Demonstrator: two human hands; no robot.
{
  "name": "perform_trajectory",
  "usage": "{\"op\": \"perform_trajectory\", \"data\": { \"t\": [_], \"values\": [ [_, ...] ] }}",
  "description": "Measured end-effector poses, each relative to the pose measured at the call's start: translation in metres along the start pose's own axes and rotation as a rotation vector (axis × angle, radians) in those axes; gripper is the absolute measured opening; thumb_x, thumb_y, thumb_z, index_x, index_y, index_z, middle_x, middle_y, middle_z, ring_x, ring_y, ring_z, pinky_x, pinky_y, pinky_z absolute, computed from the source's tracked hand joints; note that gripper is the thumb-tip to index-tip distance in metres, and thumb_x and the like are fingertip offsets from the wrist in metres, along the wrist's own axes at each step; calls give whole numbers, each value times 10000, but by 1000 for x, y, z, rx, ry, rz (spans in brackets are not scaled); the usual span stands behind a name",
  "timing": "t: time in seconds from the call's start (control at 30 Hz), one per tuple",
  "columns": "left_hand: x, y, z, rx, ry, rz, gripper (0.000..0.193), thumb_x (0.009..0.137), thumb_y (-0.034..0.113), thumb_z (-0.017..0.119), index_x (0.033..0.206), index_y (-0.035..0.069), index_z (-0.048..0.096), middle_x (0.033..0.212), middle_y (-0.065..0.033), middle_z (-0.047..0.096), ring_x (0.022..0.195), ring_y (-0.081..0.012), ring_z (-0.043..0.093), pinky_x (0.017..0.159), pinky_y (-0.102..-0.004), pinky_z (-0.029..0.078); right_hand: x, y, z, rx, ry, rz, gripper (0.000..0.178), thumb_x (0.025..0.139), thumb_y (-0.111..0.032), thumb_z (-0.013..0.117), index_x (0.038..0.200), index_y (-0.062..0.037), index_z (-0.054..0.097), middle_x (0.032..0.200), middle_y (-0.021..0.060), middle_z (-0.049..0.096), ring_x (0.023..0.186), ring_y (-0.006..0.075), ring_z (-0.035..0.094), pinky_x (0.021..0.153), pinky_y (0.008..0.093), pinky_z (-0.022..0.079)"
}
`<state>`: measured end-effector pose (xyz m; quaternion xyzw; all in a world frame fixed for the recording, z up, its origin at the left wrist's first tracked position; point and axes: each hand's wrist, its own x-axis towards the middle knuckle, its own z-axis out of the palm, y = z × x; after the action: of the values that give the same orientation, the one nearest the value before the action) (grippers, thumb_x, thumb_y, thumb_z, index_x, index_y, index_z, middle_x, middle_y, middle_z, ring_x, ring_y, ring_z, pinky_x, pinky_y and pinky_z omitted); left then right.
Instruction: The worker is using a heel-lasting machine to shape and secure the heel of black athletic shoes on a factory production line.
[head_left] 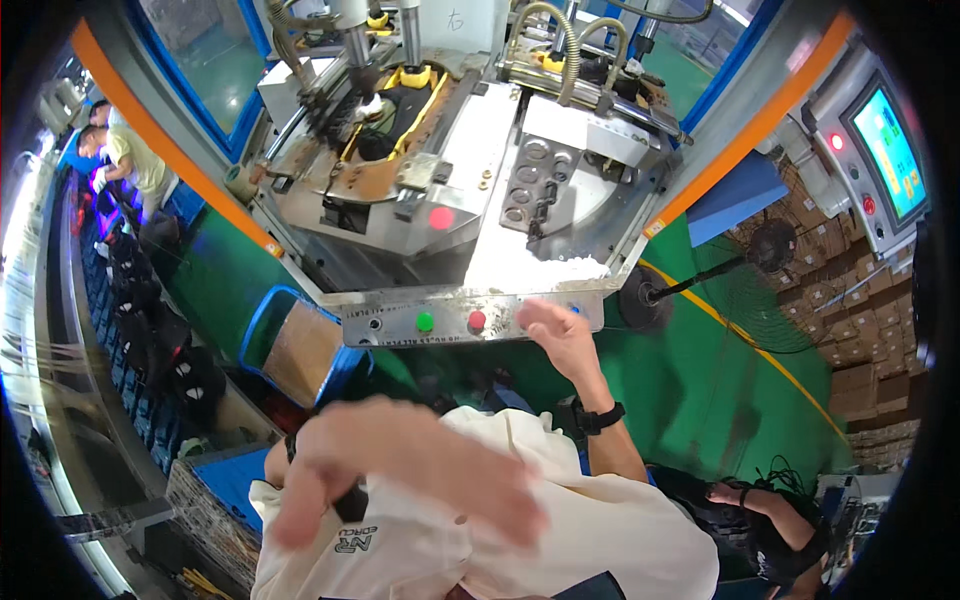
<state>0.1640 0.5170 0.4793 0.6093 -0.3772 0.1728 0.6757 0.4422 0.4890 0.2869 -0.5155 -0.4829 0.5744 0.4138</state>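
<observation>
My right hand (566, 342), with a black band (598, 418) on its wrist, is at the right part of a metal button panel (400, 331). Its fingers are loosely bent and nothing shows in them; whether they touch the panel I cannot tell. A green button (425, 322) and a red button (477, 320) sit left of it. My left hand (400, 460) hangs in front of my cream shirt, blurred by motion, thumb apart from the fingers and nothing visible in it. Beyond the panel, a dark piece with a yellow edge (408, 105) lies in the machine's left station.
The right station holds a metal block with round recesses (532, 180). Orange and blue posts frame the machine. A screen (890, 150), a standing fan (770, 245) and stacked cartons (870, 350) are at right. At left are a blue-framed stool (305, 350), a conveyor line and other people.
</observation>
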Motion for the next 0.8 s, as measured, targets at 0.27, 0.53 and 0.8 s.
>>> {"op": "perform_trajectory", "data": {
  "t": [0.27,0.53,0.8],
  "values": [
    [-55,-165,-30,87,1401,-287,717,1051,509,497,1539,13,328,1552,-92,429,1415,-213,436,1157,-400,357,48,-103,48,-751,189,-1140,295,902,-182,588,1115,-22,715,1186,174,706,1127,322,674,996,458,506],
    [15,-154,-92,259,1195,-544,797,948,509,691,1496,-16,448,1464,-166,560,1334,-186,516,1047,-354,432,96,-52,-85,-535,497,-760,100,881,-70,610,888,-13,692,898,147,701,799,339,669,802,397,556],
    [-7,-243,-311,783,1555,-676,479,960,295,719,1257,-76,657,1112,-86,723,993,-135,657,900,-284,517,65,-11,-211,-336,625,-259,116,932,-37,652,987,25,733,920,111,750,811,151,717,762,286,552]
  ]
}}
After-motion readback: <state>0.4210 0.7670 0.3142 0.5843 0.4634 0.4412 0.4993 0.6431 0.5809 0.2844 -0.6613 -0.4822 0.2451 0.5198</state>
